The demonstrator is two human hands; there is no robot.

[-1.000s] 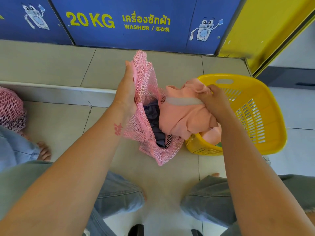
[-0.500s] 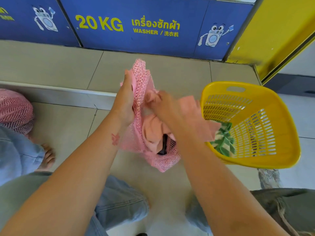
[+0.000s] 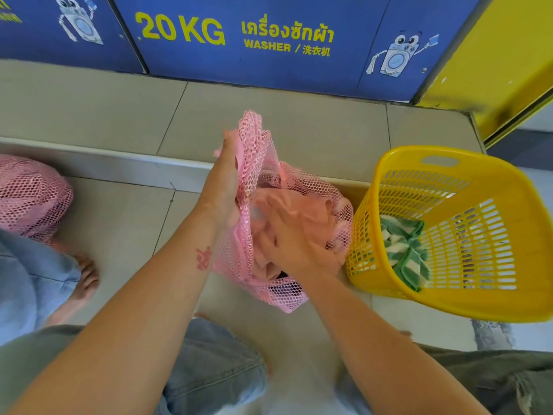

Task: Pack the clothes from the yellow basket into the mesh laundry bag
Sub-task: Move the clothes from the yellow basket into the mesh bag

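A pink mesh laundry bag (image 3: 254, 163) hangs in the middle of the view, its mouth held up by my left hand (image 3: 226, 178), which grips the rim. Inside the mouth, my right hand (image 3: 287, 238) presses on a peach-pink garment (image 3: 305, 211); the fingers are blurred. To the right stands the yellow basket (image 3: 484, 298), tilted toward the bag, with a green-and-white striped cloth (image 3: 404, 253) lying in it. A dark garment shows faintly low in the bag.
A second pink mesh bag (image 3: 33, 196) sits at the left edge beside another person's bare foot (image 3: 85, 277) and jeans. A raised tiled step (image 3: 119, 166) runs below the blue washer panels (image 3: 269, 40). My knees fill the bottom of the view.
My right hand carried the peach-pink garment from above the basket into the bag's mouth and now pushes it down. The striped cloth in the basket has come into sight.
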